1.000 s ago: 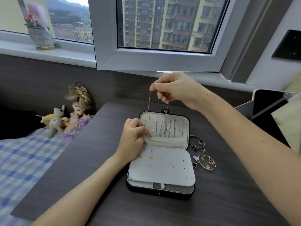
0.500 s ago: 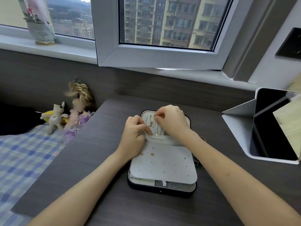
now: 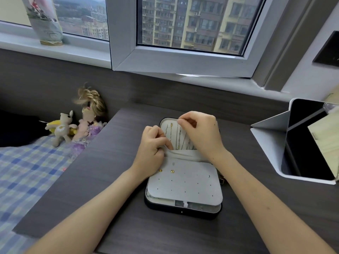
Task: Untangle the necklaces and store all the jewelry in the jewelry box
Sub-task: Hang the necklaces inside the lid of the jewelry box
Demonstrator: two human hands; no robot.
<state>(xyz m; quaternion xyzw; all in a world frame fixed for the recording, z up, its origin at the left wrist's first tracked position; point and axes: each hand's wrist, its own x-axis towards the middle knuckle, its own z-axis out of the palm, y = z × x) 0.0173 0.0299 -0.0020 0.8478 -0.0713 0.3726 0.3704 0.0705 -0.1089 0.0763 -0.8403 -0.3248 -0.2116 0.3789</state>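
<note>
A black jewelry box (image 3: pixel 181 210) lies open on the dark wooden desk, grey lining inside. Several thin necklaces (image 3: pixel 174 136) hang in rows on its upright lid panel. Two gold ear studs (image 3: pixel 166 171) sit pinned in the grey flap. My left hand (image 3: pixel 153 145) pinches the edge of the grey pocket at the lid's base. My right hand (image 3: pixel 199 132) is over the lid's top edge, thumb and forefinger pinched on the upper end of a thin necklace chain. My right forearm hides the bracelets to the right of the box.
A white stand with a dark tablet (image 3: pixel 302 143) stands at the right. A doll (image 3: pixel 89 121) and a small plush toy (image 3: pixel 61 128) lie at the desk's left edge, beside a blue checked bedspread (image 3: pixel 23 171). The open window frame (image 3: pixel 183 59) overhangs the desk's back.
My right hand has come down from high above the box, lowering the chain, and now rests at the lid's top edge. My left hand stayed at the pocket.
</note>
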